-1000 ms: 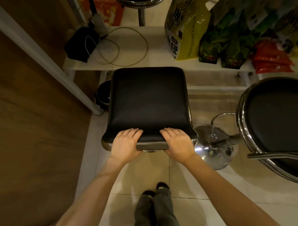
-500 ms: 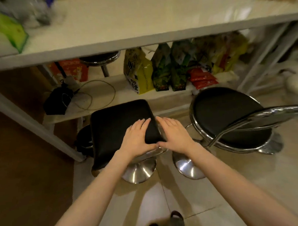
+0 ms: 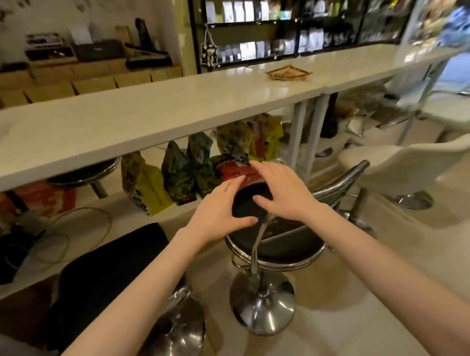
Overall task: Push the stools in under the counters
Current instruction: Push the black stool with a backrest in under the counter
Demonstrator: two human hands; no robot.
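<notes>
Head view puts the round stool (image 3: 282,243), black padded seat ringed in chrome with a curved chrome backrest, near us and just short of the white glossy table (image 3: 150,122); our left hand (image 3: 219,215) and right hand (image 3: 280,193) hover over it, fingers spread, gripping nothing; we'd press the backrest low and push straight, sparing the bags (image 3: 185,177); left sits the square stool (image 3: 103,277), matte cushioned.

Only legible text: "IN" in dark letters on the yellow bag (image 3: 145,188), on the low shelf (image 3: 101,221) under the bench (image 3: 145,120). Smaller print lower on that bag is blurred, unreadable. Other packaging unreadable.
</notes>
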